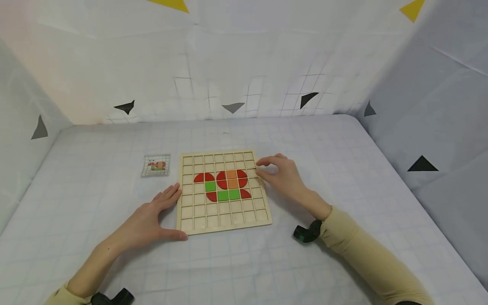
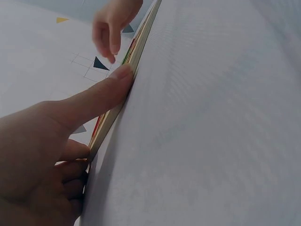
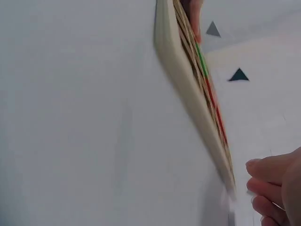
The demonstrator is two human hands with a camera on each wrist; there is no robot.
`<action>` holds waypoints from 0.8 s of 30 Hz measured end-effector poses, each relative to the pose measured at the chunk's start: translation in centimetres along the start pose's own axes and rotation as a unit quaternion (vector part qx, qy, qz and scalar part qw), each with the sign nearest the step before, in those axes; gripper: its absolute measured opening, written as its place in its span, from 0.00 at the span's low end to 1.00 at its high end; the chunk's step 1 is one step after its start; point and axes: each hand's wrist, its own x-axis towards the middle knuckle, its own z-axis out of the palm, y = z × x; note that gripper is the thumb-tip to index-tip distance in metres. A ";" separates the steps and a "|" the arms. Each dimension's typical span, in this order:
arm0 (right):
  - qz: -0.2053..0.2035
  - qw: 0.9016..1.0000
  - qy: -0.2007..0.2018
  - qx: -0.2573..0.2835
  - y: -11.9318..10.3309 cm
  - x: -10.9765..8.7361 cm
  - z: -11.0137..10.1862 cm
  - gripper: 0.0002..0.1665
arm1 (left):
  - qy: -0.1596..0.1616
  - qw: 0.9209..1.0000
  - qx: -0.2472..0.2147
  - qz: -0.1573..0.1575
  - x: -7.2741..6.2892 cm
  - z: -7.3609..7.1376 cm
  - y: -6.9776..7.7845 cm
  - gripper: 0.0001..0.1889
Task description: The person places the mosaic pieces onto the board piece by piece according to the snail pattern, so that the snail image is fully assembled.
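Note:
A wooden grid board (image 1: 225, 230) lies on the table, bearing red rounded pieces (image 1: 221, 180), green squares (image 1: 223, 195) and orange squares (image 1: 231, 174) in its cells. Along the board's left edge rests my left hand (image 1: 142, 222), its fingers spread and its thumb at the near corner; the left wrist view shows the thumb (image 2: 101, 96) against the rim. My right hand (image 1: 284, 176) hovers at the right edge with thumb and forefinger bent and a little apart. No piece shows between them, nor by the right fingers (image 3: 268, 172) in the right wrist view.
A small card (image 1: 155, 165) with a coloured grid picture lies left of the board. White cloth covers the table (image 1: 305, 262), and pale walls with black, grey and yellow triangles rise at the back and sides. Dark devices (image 1: 306, 232) sit at both wrists.

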 end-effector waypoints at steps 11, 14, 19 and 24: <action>-0.011 0.999 0.021 -0.030 4.3 -1.9 -2.0 0.16 | 0.001 1.000 -0.002 -0.001 -0.2 -0.1 -0.1 0.64; -0.023 0.999 0.029 -0.021 4.9 -2.2 -1.9 0.16 | 0.000 1.000 -0.002 -0.001 -0.1 0.0 -0.1 0.64; -0.047 0.998 0.036 -0.017 5.2 -2.4 -1.8 0.15 | -0.002 1.000 -0.004 -0.004 0.0 0.0 0.0 0.64; -0.074 0.996 0.036 -0.017 5.2 -2.4 -1.7 0.13 | -0.003 1.000 -0.005 -0.005 -0.1 -0.1 0.0 0.64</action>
